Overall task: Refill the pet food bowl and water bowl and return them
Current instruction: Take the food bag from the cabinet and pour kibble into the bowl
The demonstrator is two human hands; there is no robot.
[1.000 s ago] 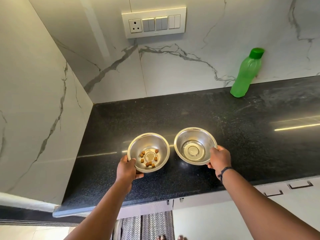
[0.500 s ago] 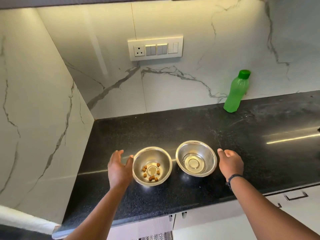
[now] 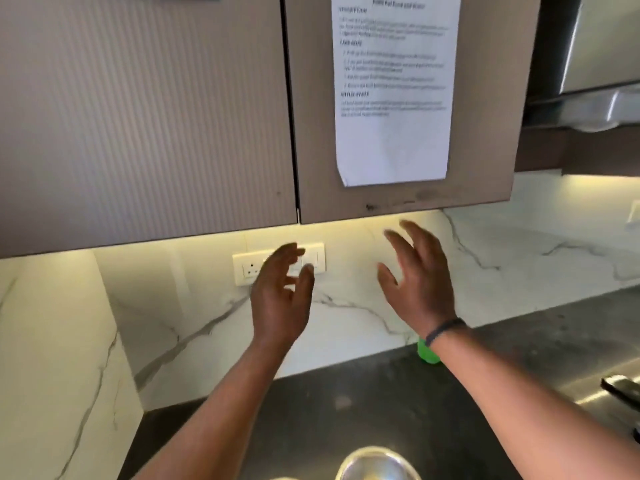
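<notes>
Both hands have left the bowls and risen toward the cupboard doors (image 3: 149,116): left hand (image 3: 278,299) and right hand (image 3: 420,282) hang empty, fingers loosely spread. One steel bowl (image 3: 375,464) (contents unreadable) sits on the dark counter (image 3: 346,410) below.

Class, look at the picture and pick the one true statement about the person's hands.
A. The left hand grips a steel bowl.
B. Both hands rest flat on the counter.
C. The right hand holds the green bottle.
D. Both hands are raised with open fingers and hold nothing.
D: the left hand and the right hand are both lifted in front of the marble wall below the cupboard, fingers spread, nothing in them.
</notes>
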